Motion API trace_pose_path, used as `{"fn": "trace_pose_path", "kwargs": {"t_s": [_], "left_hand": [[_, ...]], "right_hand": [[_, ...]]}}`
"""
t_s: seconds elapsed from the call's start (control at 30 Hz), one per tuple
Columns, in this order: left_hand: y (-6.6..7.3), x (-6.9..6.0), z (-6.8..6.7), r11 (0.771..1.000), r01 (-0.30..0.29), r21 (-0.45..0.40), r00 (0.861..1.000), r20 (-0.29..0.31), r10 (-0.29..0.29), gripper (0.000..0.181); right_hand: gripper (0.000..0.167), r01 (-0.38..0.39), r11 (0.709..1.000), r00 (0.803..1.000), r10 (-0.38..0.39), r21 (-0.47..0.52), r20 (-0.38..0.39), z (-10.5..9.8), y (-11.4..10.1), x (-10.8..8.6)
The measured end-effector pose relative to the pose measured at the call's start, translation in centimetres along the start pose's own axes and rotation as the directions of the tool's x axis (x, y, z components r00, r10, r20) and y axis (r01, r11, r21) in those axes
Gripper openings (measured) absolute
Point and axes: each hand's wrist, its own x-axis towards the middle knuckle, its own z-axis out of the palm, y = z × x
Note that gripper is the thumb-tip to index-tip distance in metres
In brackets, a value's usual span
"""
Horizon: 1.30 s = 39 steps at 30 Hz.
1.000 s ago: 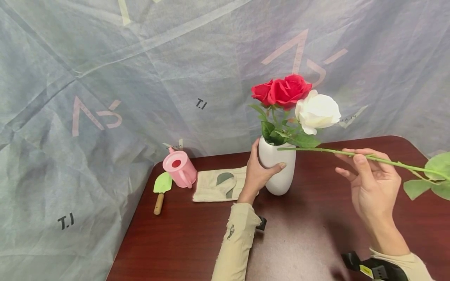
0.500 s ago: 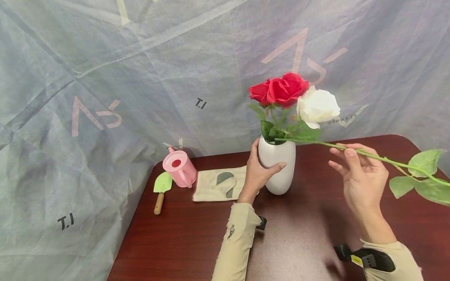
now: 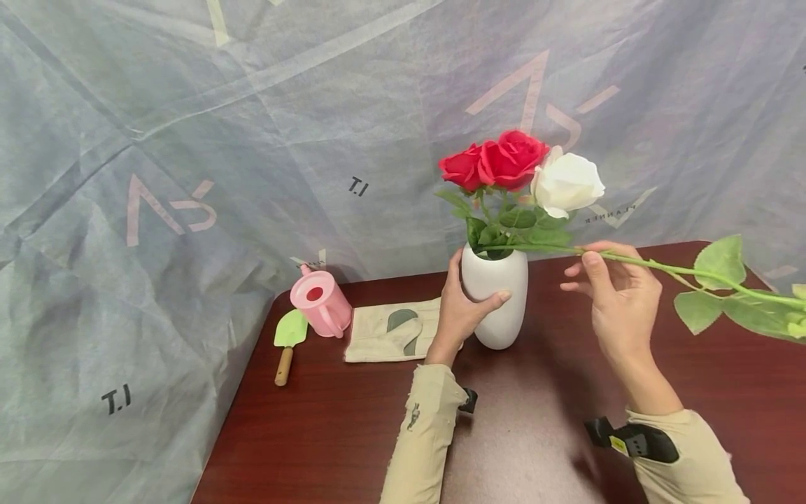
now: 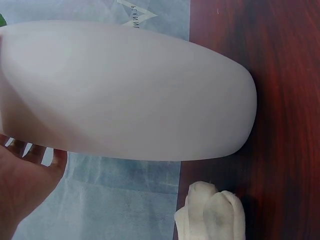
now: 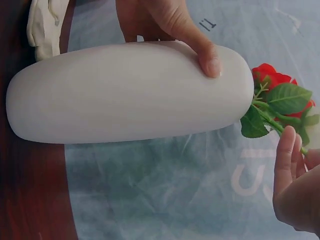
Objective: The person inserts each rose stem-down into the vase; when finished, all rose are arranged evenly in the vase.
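My left hand (image 3: 460,311) grips the white vase (image 3: 502,301) by its upper side, thumb across the front. Two red roses (image 3: 513,161) and a white rose (image 3: 569,183) stand in it among green leaves. With thumb and fingers my right hand (image 3: 623,301) pinches a long green flower stem (image 3: 674,269) to the right of the vase. The stem lies almost level; its cut end is at the vase mouth, and leaves spread along it. Its bloom is mostly beyond the right edge of the head view. In the right wrist view the pinching fingers (image 5: 286,150) are just outside the vase mouth.
Left of the vase lies a folded cream glove (image 3: 390,332). A pink watering can (image 3: 322,304) and a small green trowel (image 3: 292,327) with a wooden handle are farther left. Grey sheeting (image 3: 283,126) hangs behind the dark red table (image 3: 315,434).
My right hand has moved left with the stem, bringing the stem's end down into the vase mouth. The roses lean slightly left. My left hand keeps its grip on the vase.
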Motion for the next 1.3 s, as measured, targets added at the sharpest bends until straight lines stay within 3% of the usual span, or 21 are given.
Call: {"fn": "trace_pose_path", "kwargs": {"t_s": [0.37,0.63,0.9,1.3], "left_hand": [[-0.1,0.1,0.1,1.000,-0.008,0.012,1.000,-0.004,0.008,0.092],[0.0,0.0,0.2,1.000,0.001,0.010,1.000,-0.001,-0.001,0.093],[0.0,0.1,0.3,1.000,-0.026,0.003,1.000,-0.012,0.026,0.093],[-0.2,0.1,0.4,1.000,-0.025,-0.003,1.000,-0.016,0.025,0.094]], "right_hand": [[0.015,0.005,0.963,0.996,0.020,-0.271,0.088,1.5,-0.3,0.4],[0.014,0.034,0.865,0.991,0.034,-0.501,0.126,3.2,-1.7,0.3],[0.015,0.008,0.812,0.990,0.074,-0.584,0.116,2.1,0.5,1.1],[0.015,-0.013,0.789,0.980,0.132,-0.615,0.149,2.8,0.2,1.5]]}}
